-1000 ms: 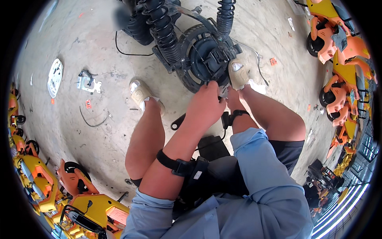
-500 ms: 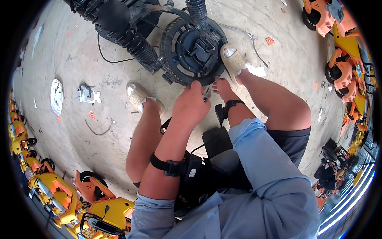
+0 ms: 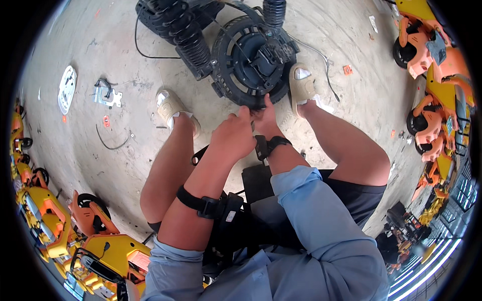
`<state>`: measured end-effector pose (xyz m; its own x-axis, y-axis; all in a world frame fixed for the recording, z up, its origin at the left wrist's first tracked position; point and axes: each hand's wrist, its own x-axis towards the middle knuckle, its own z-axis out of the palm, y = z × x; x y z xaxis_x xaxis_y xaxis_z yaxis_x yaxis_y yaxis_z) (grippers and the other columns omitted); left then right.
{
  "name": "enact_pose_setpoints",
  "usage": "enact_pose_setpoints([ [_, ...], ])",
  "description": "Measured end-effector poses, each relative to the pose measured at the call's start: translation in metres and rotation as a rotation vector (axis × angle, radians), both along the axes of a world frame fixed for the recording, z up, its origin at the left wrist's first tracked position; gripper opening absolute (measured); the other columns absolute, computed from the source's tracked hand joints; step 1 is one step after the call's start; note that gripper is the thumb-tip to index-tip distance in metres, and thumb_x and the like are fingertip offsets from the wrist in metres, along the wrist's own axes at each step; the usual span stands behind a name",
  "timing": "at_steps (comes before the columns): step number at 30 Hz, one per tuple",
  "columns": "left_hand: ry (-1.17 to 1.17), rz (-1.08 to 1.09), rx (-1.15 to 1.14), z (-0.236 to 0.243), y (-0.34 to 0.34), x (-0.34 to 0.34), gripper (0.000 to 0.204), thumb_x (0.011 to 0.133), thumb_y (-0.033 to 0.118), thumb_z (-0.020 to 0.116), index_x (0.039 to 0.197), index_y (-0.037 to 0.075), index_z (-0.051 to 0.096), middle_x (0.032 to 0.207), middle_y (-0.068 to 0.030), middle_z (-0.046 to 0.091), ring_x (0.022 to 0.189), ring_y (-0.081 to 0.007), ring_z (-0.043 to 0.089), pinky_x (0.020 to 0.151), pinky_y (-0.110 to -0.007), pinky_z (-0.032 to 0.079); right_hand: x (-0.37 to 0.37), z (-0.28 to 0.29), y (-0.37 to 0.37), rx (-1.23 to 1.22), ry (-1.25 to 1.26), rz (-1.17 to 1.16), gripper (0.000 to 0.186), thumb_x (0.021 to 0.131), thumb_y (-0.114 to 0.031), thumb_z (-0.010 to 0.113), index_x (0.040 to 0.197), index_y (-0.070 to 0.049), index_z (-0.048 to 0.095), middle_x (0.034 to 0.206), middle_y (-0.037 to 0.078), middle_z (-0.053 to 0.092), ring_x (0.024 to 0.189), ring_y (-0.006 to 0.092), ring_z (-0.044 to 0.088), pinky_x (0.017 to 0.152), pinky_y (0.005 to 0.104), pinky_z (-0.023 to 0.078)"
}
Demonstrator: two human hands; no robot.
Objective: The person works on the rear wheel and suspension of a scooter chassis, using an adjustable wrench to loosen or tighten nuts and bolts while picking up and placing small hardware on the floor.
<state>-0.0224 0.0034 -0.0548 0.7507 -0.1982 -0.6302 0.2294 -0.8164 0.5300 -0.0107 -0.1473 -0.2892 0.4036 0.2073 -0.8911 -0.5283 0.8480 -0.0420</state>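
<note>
Wheel: a black spoked wheel with a round hub (image 3: pixel 244 55) stands at far centre on the grey concrete floor (image 3: pixel 140 165), between two beige slip-on shoes, the left one (image 3: pixel 170 106) and the right one (image 3: pixel 301 90).
Springs: a black coiled shock absorber (image 3: pixel 193 42) leans along the wheel's left side; a second shock absorber (image 3: pixel 274 14) rises at its far right.
Left hand: the hand (image 3: pixel 233 134) is just beside the tyre's near edge, fingers curled, its grip together on what appears to be a small grey metal piece (image 3: pixel 252 125), mostly hidden.
Right hand: the hand (image 3: pixel 265 119) is right of the left one, a digit pointing up against the tyre's near edge in view; whether its grip is clamped on anything, I cannot tell.
Floor left: a white oval plate (image 3: pixel 67 90), a silver cut-out metal bracket (image 3: pixel 108 95) and a thin dark curved wire (image 3: pixel 113 149) lie apart.
Floor right: a grey cable (image 3: pixel 329 72) lies beyond the right shoe, near a small orange label (image 3: pixel 348 70).
Edges: yellow-and-orange scooters (image 3: pixel 108 253) stand along both sides.
</note>
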Motion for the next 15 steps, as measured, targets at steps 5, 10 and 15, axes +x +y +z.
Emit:
enact_pose_setpoints([
  [5,0.059,-0.042,-0.013,0.011,-0.001,0.015,0.066,0.076,0.012,0.065,0.134,-0.001,0.036,0.113,-0.0287,0.058,0.104,-0.0439,0.061,0.086,-0.047,0.051,0.005,0.030,0.007,0.130,-0.131,-0.008,0.062,0.091,-0.042,0.052,0.127,0.007,0.043,0.127,0.022,0.053,0.117,0.0327,0.053,0.103,0.0436,0.041],
  [10,0.123,-0.092,0.043,0.017,0.005,0.019,0.085,0.077,0.012,0.063,0.149,-0.003,0.020,0.117,-0.0289,0.058,0.106,-0.0432,0.060,0.088,-0.045,0.051,0.021,0.052,0.022,0.122,-0.219,0.104,0.044,0.090,-0.023,0.051,0.120,0.009,0.049,0.117,0.021,0.058,0.108,0.0309,0.058,0.099,0.0426,0.043],
  [15,0.121,-0.087,0.062,0.016,0.004,0.018,0.078,0.079,0.015,0.063,0.145,-0.003,0.027,0.120,-0.0279,0.057,0.108,-0.0423,0.060,0.089,-0.045,0.051,0.004,0.058,0.039,0.074,-0.334,0.076,0.034,0.090,-0.015,0.052,0.123,-0.006,0.050,0.117,0.006,0.062,0.113,0.0208,0.057,0.102,0.0386,0.042],
])
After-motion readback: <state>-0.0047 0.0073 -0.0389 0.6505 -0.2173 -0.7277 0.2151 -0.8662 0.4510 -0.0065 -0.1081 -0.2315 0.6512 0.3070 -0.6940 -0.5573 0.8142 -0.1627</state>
